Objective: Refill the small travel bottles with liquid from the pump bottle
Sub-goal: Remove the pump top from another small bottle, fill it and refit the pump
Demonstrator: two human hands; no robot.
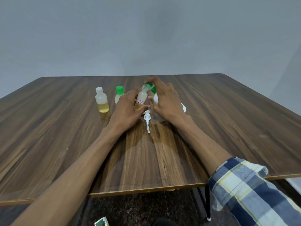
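Tilting over labelled bottle (141, 100) of yellowish liquid: big bottle (154, 95).

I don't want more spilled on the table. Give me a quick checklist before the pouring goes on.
1. Left hand steadies the labelled bottle: ok.
2. Right hand holds the tilted big bottle: ok.
3. Neck meets the labelled bottle's mouth: ok.
4. Pump head off, lying on the table: ok.
5. Table dry: not ok, wet patch.
6. Fill level: cannot tell.
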